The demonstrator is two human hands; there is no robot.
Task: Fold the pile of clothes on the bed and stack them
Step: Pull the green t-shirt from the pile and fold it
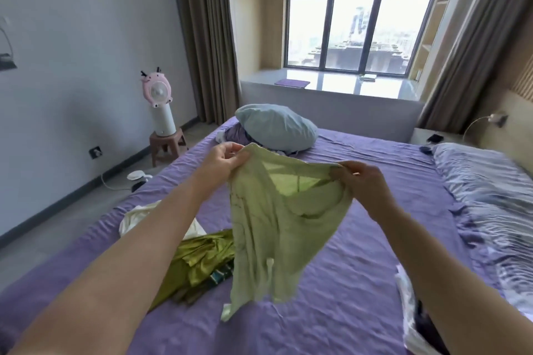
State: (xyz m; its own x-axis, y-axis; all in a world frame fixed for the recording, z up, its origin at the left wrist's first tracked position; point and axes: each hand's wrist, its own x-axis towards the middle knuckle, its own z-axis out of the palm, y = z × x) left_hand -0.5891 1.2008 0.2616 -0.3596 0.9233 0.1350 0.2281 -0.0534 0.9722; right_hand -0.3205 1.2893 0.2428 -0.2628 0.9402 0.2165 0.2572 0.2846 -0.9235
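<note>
Pinching a pale green top (277,228) aloft, left hand (220,163) and right hand (364,179) spread apart.

Purple-sheeted bed (360,253) bears olive garment (199,262), white cloth (135,216), blue pillow (277,130).

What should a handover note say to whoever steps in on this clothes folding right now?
Left hand pinches one top corner of the light green top; right hand pinches the other. The top hangs spread in the air above the purple bed sheet, not yet folded.
Below the left arm lie a shiny olive garment and a white garment, both loose. More clothes lie at the right edge, under the right arm.
No folded stack shows. Left: fold the top, fold the rest, stack them.
</note>
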